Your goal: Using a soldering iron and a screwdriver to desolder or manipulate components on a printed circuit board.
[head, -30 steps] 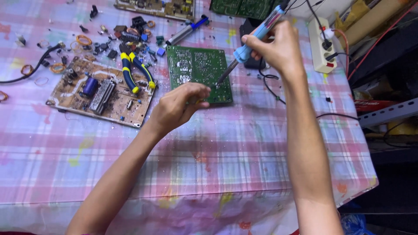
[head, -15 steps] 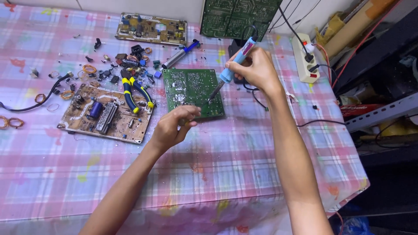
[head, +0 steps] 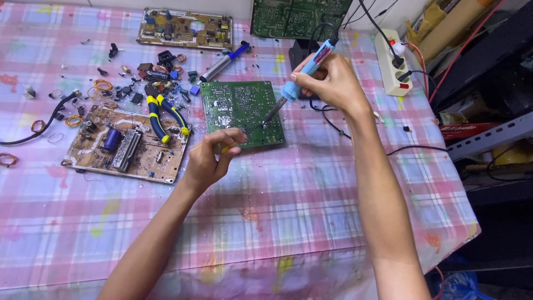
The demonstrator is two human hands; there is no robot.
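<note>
- Your left hand (head: 208,161) is nearest to you. It rests on the table with the pink checked cloth (head: 288,222), just at the near edge of the flat green circuit board (head: 241,114).
- The fingers (head: 229,138) of that hand are pinched shut on a thin stick with a yellow bit, maybe a wire. It is too small to tell what it is. Its tip points up onto the green board.
- The green board lies flat in the middle of the table, between your two hands. Its shiny dotted side faces up.
- Your right hand (head: 327,83) is a bit farther off, up in the air past the board's right side. Its fingers are wrapped tight around the blue soldering iron with a dark metal tip (head: 302,75).
- The iron leans down to the left. Its tip touches the green board near the right edge, close to the end of the thin stick.
- Left of the green board lies a brown circuit board with a blue round part (head: 125,145). The pliers with blue and yellow handles (head: 161,114) lie partly on its far corner.
- Past the pliers there is a heap of small loose parts (head: 155,75) and a silver and blue pen-shaped tool (head: 222,62).
- On the right, a white power strip (head: 393,69) sits near the table edge with plugs in it. A black cord (head: 355,136) runs over the cloth near your right arm.
- Farthest away lie another brown board (head: 183,28) and a big dark green board (head: 300,16).
</note>
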